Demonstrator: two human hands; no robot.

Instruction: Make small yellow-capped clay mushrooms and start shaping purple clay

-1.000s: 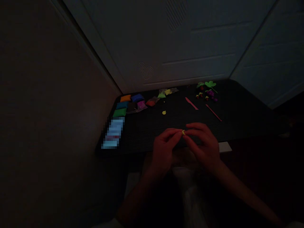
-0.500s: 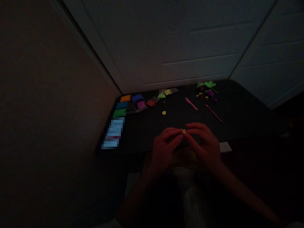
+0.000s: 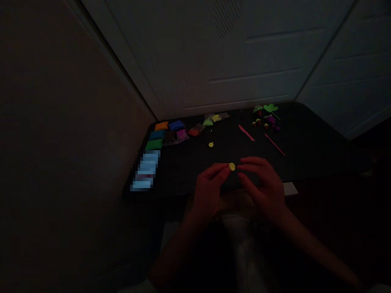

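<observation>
A small round piece of yellow modelling clay [image 3: 232, 167] is pinched between the thumb and fingers of my left hand [image 3: 209, 189], above the dark table's front part. Just to its right, my right hand [image 3: 264, 183] has its thumb and fingers apart, with nothing between them. Farther back on the table lies another yellow clay piece [image 3: 211, 145], flat with a notch in its edge. Behind that sits a tiny yellow speck [image 3: 211, 130]. A pink plastic knife [image 3: 246, 133] and a thin pink stick tool [image 3: 274, 145] lie to the right.
Several coloured clay packets, including an orange one [image 3: 161, 126] and a green one [image 3: 154, 144], lie at the table's left. Small clay mushrooms [image 3: 258, 121], a green clover shape [image 3: 270, 108] and purple clay [image 3: 270, 119] stand back right. A pale panel [image 3: 244, 89] rises behind the table [image 3: 183, 171].
My right fingers have come off the yellow clay and spread apart. My left hand keeps the piece, shifted slightly left, and its round face now shows.
</observation>
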